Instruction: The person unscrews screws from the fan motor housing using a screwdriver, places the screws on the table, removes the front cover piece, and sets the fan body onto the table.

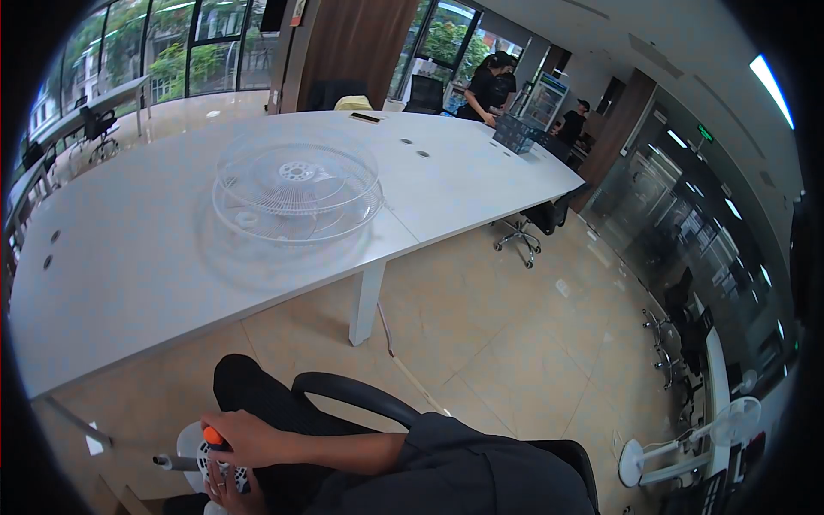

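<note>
Indoors, dark-framed windows (210, 51) and a tall glass wall (678, 202) enclose a room with glossy, pale beige floor tiles (506, 352). Across it stretches a smooth, matte white worktop (137, 275) with a thin straight seam and small round inserts; one pale, squared leg (366, 305) stands under the near edge. Near the far edge, towards the right end, sits a dark patterned box (515, 135), with people (489, 90) close behind it. Left of the seam, set in from the near edge, two round, see-through wire grilles (296, 199) overlap, their fine ribs radiating around a perforated centre disc (298, 172). Off the worktop, low at the left, is a rounded white perforated housing (204, 461) beside a grey cylindrical tube (176, 463). The left hand (225, 493) curls its fingers against the housing; the right hand (245, 441) is closed around a bright orange handle (212, 434), just above the housing.
</note>
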### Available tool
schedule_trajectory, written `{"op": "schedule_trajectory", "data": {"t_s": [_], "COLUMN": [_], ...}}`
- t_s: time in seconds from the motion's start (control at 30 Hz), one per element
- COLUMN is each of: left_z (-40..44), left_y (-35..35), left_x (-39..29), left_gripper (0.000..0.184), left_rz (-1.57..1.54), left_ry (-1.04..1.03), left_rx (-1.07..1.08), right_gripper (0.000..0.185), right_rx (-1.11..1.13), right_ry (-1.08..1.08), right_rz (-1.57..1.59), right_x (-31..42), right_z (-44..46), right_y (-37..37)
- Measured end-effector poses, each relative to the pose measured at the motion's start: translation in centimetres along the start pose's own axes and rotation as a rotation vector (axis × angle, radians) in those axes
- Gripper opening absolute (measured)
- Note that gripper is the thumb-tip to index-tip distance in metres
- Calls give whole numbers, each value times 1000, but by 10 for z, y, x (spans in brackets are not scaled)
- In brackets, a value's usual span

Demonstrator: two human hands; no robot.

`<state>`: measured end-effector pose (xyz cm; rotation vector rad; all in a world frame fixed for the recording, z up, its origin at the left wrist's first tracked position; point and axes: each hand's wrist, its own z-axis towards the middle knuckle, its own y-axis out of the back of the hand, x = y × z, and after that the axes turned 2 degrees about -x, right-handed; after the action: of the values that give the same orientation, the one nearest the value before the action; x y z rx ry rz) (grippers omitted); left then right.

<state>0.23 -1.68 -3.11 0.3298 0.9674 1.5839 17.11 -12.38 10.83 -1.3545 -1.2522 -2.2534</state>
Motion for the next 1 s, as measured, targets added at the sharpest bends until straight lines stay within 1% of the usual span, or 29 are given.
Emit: {"op": "schedule_trajectory", "data": {"t_s": [0.07,0.1,0.13,0.2,0.23,0.3,0.33,0.4,0.53,0.6,0.63,0.7,0.73,0.8,0.83,0.9,0.93,1.0], "left_z": [1,5,2,-1,2,7,5,0,0,4,7,11,10,7,7,10,13,20], "left_y": [3,6,2,-4,-2,7,5,-2,-2,-1,2,9,7,1,1,3,5,9], "left_x": [-4,-8,-4,1,-2,-11,-8,-2,-2,-4,-7,-14,-12,-8,-9,-14,-18,-27], "left_gripper": [39,39,39,39,39,39,39,38,38,38,38,40,40,38,38,30,30,23], "left_rz": [24,31,27,31,29,77,79,101,138,96,97,89,90,29,31,60,67,87], "left_ry": [16,23,13,-22,-25,-32,-33,-40,-28,-61,-61,-22,-18,8,8,33,33,93], "left_rx": [5,21,22,-43,-44,-13,-14,-48,1,-47,-47,-16,-16,-46,-45,-11,-13,34], "right_gripper": [45,45,45,40,40,38,38,39,39,41,41,42,42,44,44,42,42,45], "right_rx": [87,93,82,-44,-47,-22,-23,94,43,-45,-45,22,27,98,98,-161,-161,-8], "right_ry": [120,139,137,203,203,49,51,169,199,34,34,166,166,182,182,159,164,121], "right_rz": [210,228,226,98,97,92,93,224,187,55,56,225,225,249,251,110,116,103], "right_x": [4,2,1,2,1,3,5,6,6,9,7,2,2,2,2,4,2,-3], "right_z": [-1,-1,-3,-4,-4,-2,-2,-3,-8,-7,-6,-2,-2,-6,-7,-9,-7,-1], "right_y": [8,7,4,-1,-4,-7,-4,7,2,-2,-1,5,7,10,8,2,1,4]}}
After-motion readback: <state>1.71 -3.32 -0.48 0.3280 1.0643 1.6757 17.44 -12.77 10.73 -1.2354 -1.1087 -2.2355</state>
